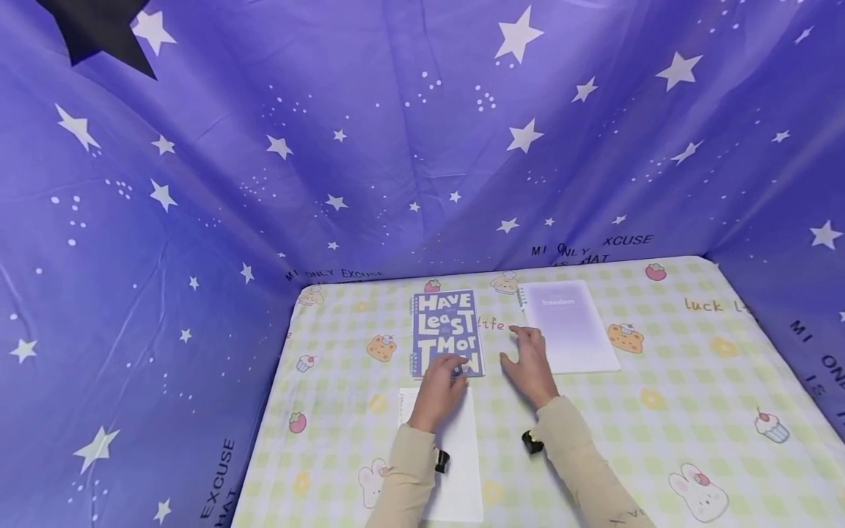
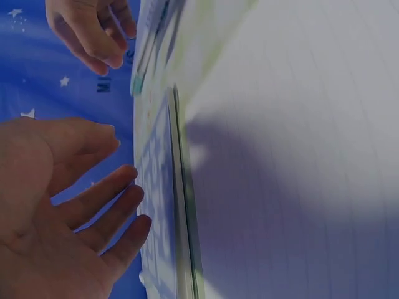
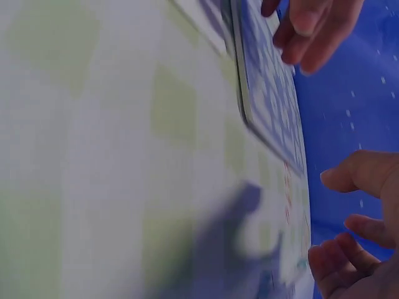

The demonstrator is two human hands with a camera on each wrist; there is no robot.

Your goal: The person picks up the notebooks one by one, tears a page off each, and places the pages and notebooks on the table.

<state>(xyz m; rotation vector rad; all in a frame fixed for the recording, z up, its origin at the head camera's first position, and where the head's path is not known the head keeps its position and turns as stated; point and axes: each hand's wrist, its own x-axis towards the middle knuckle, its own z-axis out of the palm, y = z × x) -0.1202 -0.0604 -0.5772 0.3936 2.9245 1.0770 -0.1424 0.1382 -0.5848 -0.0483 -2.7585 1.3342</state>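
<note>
A blue spiral notebook [image 1: 432, 339] with large pale lettering lies on the table. My left hand [image 1: 437, 394] is over its lower edge with fingers spread; in the left wrist view the fingertips [image 2: 134, 193] are close to the cover. My right hand [image 1: 533, 369] hovers between this notebook and a lilac spiral notebook [image 1: 571, 334] marked "freedom", its fingers loosely bent and holding nothing. Below the blue notebook, partly hidden by my left forearm, lies a white lined sheet [image 1: 462, 462]; its faint ruling shows in the left wrist view.
A green-and-white checked tablecloth [image 1: 667, 440] with cartoon prints covers the table. Purple star-printed curtains [image 1: 396, 147] hang behind it and along both sides. At the top left of the head view is a dark pointed shape [image 1: 99, 33].
</note>
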